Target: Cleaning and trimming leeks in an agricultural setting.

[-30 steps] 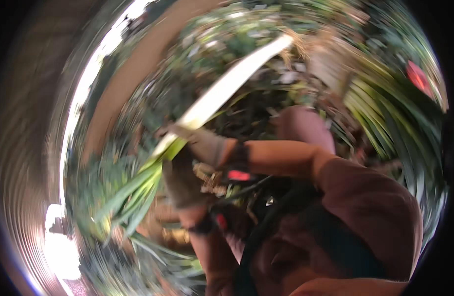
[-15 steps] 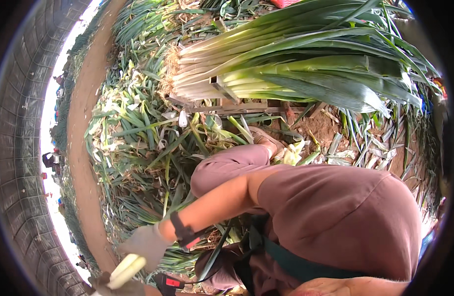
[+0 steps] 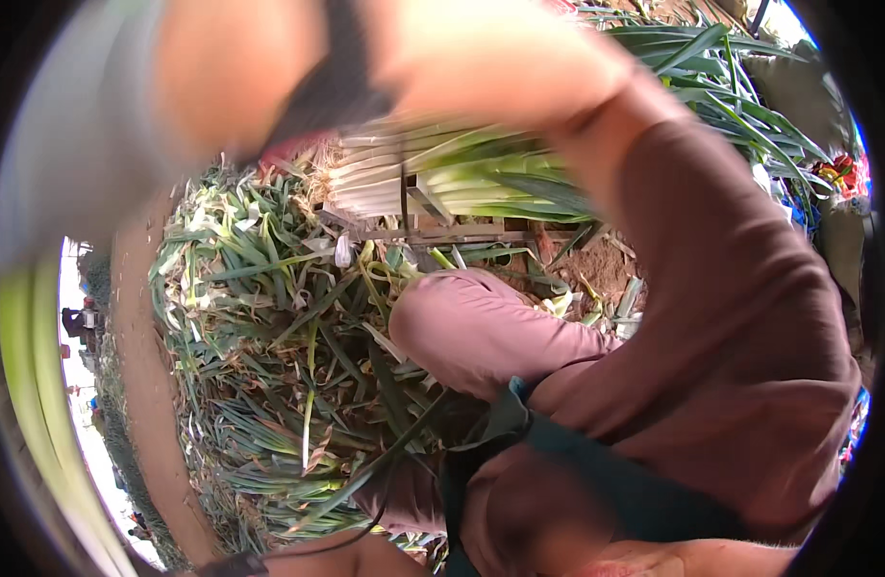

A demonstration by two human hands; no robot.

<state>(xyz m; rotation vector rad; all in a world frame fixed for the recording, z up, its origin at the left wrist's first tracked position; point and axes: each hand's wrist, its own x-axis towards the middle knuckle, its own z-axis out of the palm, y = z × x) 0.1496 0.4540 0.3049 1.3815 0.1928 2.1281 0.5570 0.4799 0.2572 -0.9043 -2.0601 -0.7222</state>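
Observation:
My right hand (image 3: 72,144), in a grey glove, is raised close at the upper left, blurred by motion. A pale green and white leek (image 3: 38,394) runs down from the glove along the left rim. The hand seems closed round its upper end, though the fingers are smeared. At the bottom my left forearm (image 3: 351,558) comes in with a dark wrist strap; the left hand itself is beyond the lower edge. Past my right arm, a large bundle of trimmed leeks (image 3: 375,183) lies with its roots to the left, partly covered by that arm.
The bundle rests on a low wooden rack (image 3: 481,234). Heaps of cut leaves and untrimmed leeks (image 3: 260,327) cover the ground before my bent knee (image 3: 452,322). Farther left runs a bare dirt strip (image 3: 144,385). Coloured bags (image 3: 846,178) stand at the right rim.
My right hand has swung up from the lower left to the upper left, close to the camera. The leek now stretches along the left rim. My left hand has dropped out of the picture.

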